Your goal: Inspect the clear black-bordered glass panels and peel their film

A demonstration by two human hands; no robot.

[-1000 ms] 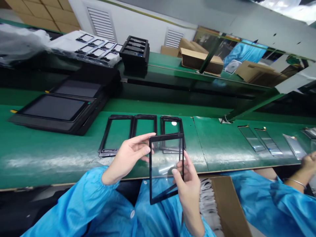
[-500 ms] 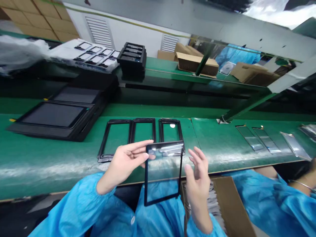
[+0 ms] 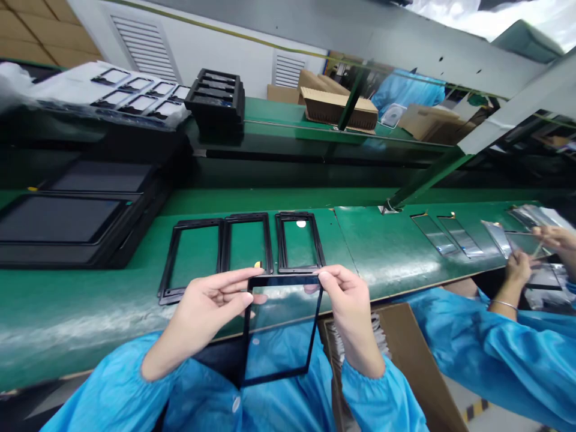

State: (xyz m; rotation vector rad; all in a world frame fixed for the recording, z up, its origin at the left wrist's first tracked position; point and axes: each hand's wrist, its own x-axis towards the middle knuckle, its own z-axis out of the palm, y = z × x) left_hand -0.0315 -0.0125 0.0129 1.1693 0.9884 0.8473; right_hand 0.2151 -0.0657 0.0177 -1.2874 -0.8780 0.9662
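Both my hands hold a glass touch panel with a black border (image 3: 279, 333) up over the bench edge. My left hand (image 3: 211, 306) has its fingers at the panel's upper left corner. My right hand (image 3: 350, 309) pinches the upper right corner. Just beyond the panel, several black open frames (image 3: 193, 258) lie side by side on the green bench (image 3: 360, 252). The panel's top edge is close to them but apart from them. The lower part of the panel hangs over my blue sleeves.
Dark tablets in black trays (image 3: 58, 219) lie to the left. A co-worker's hands (image 3: 517, 267) handle transparent sheets at right, beyond several film sheets (image 3: 434, 234). A cardboard box (image 3: 405, 360) stands below the bench edge. Stacked black trays (image 3: 215, 102) stand on the upper shelf.
My right hand, off the panel half a second ago, now grips its upper right corner. The panel has tilted and sits a little lower. The view has swung, shifting the bench leftward.
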